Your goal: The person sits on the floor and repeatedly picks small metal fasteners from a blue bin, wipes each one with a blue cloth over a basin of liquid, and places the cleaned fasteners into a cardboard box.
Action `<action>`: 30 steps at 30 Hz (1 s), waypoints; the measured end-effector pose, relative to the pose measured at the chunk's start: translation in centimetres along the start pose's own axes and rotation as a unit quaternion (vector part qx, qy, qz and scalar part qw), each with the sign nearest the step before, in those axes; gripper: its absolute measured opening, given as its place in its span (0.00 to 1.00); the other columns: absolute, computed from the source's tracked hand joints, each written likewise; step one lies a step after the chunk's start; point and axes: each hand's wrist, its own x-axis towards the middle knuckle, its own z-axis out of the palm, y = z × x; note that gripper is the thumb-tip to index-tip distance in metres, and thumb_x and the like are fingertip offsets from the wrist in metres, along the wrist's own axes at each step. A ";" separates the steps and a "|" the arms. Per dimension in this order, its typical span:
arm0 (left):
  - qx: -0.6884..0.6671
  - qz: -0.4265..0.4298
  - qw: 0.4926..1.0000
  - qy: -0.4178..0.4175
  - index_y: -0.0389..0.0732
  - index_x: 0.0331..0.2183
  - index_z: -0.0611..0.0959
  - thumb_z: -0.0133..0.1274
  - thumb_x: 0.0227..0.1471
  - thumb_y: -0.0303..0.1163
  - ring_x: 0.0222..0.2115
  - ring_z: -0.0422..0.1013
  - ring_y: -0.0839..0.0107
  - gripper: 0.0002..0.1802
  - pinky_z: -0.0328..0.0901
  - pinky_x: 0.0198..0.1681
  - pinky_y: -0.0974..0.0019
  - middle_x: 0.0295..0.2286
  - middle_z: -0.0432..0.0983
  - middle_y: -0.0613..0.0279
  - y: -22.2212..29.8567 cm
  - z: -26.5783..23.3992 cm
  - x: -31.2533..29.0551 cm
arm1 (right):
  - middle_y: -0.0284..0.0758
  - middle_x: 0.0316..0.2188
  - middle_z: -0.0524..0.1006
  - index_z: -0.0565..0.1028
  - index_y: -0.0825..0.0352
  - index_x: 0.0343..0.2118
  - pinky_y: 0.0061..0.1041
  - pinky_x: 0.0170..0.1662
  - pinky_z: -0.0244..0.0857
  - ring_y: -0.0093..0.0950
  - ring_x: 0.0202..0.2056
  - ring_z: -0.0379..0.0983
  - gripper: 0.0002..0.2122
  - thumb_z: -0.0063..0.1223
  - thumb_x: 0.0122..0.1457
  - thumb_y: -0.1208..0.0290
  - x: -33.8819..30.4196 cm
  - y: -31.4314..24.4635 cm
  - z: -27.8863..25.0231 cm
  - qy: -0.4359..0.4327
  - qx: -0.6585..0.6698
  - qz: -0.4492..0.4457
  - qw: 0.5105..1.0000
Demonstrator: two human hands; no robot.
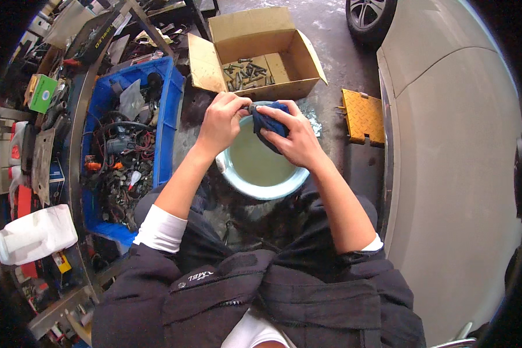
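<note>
Over a pale blue basin (265,192) of cloudy water, both my hands are close together. My left hand (219,123) is closed in a pinch on the end of a small metal bolt (251,108), mostly covered by fingers and cloth. A dark blue cloth (264,123) is bunched in my right hand (298,137), its fingers wrapped round it and pressing it against the bolt. Just beyond the basin stands an open cardboard box (298,61) with several dark metal bolts (248,73) lying loose on its bottom.
At my left, a blue crate (167,124) holds tangled wires and used parts. Beside it, a cluttered metal shelf carries a white plastic jug (37,233). A light-coloured car (455,145) stands close on my right, with a yellow ramp block (362,117) near it.
</note>
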 end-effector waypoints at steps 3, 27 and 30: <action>-0.075 -0.045 0.994 -0.062 0.33 0.41 0.86 0.60 0.50 0.20 0.36 0.76 0.54 0.14 0.71 0.42 0.58 0.32 0.80 0.50 -1.0 -0.5 -0.7 | 0.47 0.57 0.71 0.79 0.45 0.55 0.44 0.51 0.74 0.50 0.48 0.78 0.24 0.67 0.54 0.65 -0.2 0.0 0.2 0.005 -0.080 -0.051 0.996; -0.087 -0.111 0.990 -0.022 0.36 0.44 0.87 0.59 0.52 0.19 0.36 0.79 0.56 0.16 0.72 0.43 0.61 0.34 0.83 0.49 0.6 0.7 -1.4 | 0.46 0.51 0.74 0.83 0.55 0.46 0.41 0.51 0.74 0.47 0.48 0.78 0.18 0.69 0.51 0.71 0.1 -0.7 1.4 0.113 -0.013 -0.053 0.992; -0.189 -0.136 0.968 -0.088 0.33 0.46 0.85 0.58 0.58 0.22 0.37 0.79 0.65 0.14 0.71 0.44 0.65 0.36 0.84 0.52 -0.1 -0.4 -1.3 | 0.44 0.52 0.73 0.84 0.55 0.47 0.40 0.53 0.74 0.45 0.50 0.77 0.19 0.70 0.49 0.74 0.5 -0.8 0.0 0.066 -0.019 -0.114 0.991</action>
